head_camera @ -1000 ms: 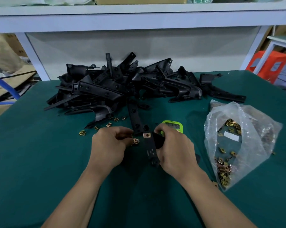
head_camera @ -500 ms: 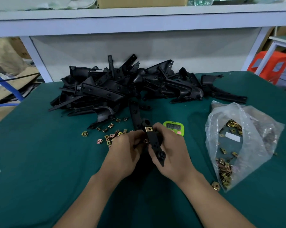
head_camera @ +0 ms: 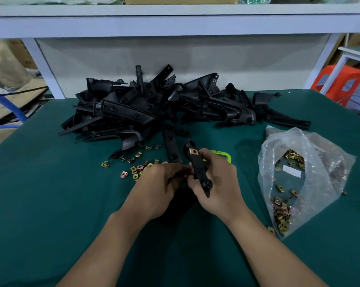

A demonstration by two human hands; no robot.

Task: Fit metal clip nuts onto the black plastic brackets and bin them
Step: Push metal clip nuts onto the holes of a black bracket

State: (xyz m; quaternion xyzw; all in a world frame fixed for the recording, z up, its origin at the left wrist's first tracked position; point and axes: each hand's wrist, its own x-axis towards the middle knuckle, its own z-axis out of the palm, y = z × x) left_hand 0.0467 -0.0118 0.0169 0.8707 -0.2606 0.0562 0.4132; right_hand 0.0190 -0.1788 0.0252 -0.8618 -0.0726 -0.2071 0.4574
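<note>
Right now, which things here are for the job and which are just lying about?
For the job: held bracket in the right hand, fitted clip nut, loose clip nuts, bag of clip nuts, bracket pile.
Lying about: green timer, orange stool, cardboard box.

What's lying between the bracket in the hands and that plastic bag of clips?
A green timer, partly hidden behind the right hand, then bare green mat; the head view shows it.
</note>
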